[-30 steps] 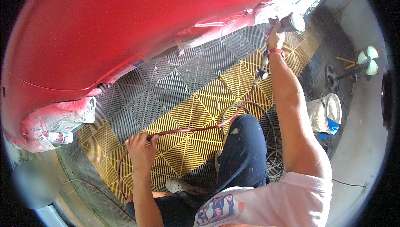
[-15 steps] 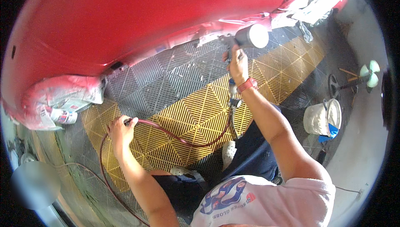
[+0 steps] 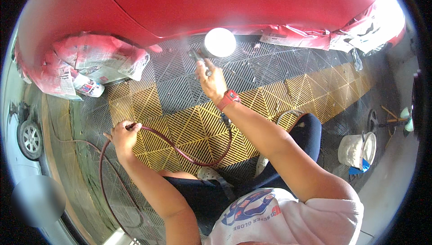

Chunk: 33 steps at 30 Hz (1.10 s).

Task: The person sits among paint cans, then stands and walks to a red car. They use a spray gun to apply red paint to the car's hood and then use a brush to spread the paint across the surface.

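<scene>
In my right hand (image 3: 212,82) is a paint spray gun (image 3: 196,56) with a round white-topped cup (image 3: 220,42). It is held low beside a glossy red car body (image 3: 216,6), with a faint haze around it. My fingers wrap its handle; the trigger cannot be made out. A dark red air hose (image 3: 180,153) loops from below the gun across to my left hand (image 3: 123,138), which is closed around it. From there the hose runs down toward the lower edge.
Red-stained newspaper (image 3: 105,58) covers a wheel at left, a paint can (image 3: 87,85) beside it. More masking sheet (image 3: 364,26) hangs at right. A dirty white bucket (image 3: 351,150) and a fan (image 3: 406,120) stand right. Grey and yellow slatted tiles (image 3: 252,110) form the floor.
The spray gun in my right hand has moved left along the car's lower edge. The view has shifted left, bringing another car's wheel in. My left hand still holds the hose.
</scene>
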Tool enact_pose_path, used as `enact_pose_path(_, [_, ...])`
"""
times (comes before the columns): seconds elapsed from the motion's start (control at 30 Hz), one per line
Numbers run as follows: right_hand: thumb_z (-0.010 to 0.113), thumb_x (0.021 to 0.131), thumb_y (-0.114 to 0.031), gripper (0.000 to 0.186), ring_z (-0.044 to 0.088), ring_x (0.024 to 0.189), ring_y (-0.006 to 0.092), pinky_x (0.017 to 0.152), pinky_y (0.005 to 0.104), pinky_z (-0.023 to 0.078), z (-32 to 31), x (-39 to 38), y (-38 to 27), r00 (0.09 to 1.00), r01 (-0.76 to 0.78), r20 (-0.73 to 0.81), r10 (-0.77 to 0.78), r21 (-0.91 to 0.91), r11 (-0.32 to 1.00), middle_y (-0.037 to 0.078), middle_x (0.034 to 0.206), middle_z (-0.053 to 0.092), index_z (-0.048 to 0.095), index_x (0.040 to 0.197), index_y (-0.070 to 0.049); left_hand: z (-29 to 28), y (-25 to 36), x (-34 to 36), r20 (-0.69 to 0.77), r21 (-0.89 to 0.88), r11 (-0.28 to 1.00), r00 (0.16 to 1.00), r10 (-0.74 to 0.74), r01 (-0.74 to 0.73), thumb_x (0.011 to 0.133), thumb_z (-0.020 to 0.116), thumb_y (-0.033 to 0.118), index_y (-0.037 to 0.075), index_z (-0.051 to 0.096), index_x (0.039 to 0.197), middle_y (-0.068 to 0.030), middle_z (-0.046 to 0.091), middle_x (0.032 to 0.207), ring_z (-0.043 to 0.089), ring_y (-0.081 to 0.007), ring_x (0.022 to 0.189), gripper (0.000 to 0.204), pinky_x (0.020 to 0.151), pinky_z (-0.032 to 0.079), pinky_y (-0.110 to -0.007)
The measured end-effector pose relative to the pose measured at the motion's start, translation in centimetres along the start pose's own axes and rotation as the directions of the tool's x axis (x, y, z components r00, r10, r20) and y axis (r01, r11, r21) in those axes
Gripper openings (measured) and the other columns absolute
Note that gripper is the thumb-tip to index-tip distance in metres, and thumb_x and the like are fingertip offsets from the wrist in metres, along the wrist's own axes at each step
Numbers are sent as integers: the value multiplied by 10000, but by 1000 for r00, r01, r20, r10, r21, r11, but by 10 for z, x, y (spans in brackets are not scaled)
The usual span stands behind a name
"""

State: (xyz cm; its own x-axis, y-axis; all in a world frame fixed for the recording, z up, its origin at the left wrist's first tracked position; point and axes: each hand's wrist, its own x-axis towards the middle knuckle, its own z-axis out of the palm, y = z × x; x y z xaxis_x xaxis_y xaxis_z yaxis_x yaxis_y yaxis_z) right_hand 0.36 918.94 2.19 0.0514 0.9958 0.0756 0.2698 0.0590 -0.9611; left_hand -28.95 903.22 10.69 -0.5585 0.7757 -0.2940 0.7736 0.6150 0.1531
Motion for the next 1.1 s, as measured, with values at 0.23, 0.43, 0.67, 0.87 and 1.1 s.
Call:
enact_pose_path(0.23, [565, 1084, -474, 629, 765, 812, 279, 790, 392, 593, 32, 10, -36, 963, 57, 254, -93, 147, 988, 181, 859, 770, 620, 1423, 53, 11, -12, 11, -36, -54, 996, 997, 70, -71, 873, 819, 484, 95, 820, 1074, -139, 803, 1090, 717, -393, 1129, 438, 1294, 13, -649])
enact_pose_path(0.43, [581, 1087, -438, 613, 669, 672, 136, 640, 351, 538, -25, 34, -34, 980, 57, 187, -66, 52, 997, 79, 734, 697, 606, 1441, 62, 26, 29, 27, 86, -46, 983, 979, 184, -180, 868, 806, 540, 133, 819, 1018, -113, 801, 1076, 657, -398, 1209, 434, 1289, 69, -672])
enact_pose_path(0.67, [596, 1087, -440, 675, 662, 732, 118, 720, 308, 548, -179, 37, 28, 995, 68, -68, -67, 10, 998, 67, 762, 726, 575, 1410, 152, 74, 126, 12, 184, 9, 913, 898, 400, -409, 873, 805, 553, 96, 793, 1109, -183, 770, 1153, 609, -429, 1246, 515, 1161, 401, -587])
enact_pose_path(0.87, [505, 1124, -481, 553, 560, 657, 94, 627, 288, 431, -309, 33, 55, 967, -2, -255, -16, -73, 997, 30, 734, 681, 714, 925, -9, 134, 195, -19, 97, 22, 814, 812, 576, -580, 898, 824, 435, 43, 775, 1082, -229, 731, 1158, 591, -470, 1213, 436, 1087, 457, -596])
enact_pose_path(1.1, [455, 1099, -621, 658, 493, 479, 81, 453, 272, 406, -439, 55, 99, 898, 29, -437, -46, -47, 998, 42, 750, 693, 713, 1118, -16, 154, 261, -62, 62, -53, 785, 782, 620, -617, 920, 802, 421, 137, 764, 1052, -127, 683, 1261, 518, -467, 1301, 315, 1015, 104, -980])
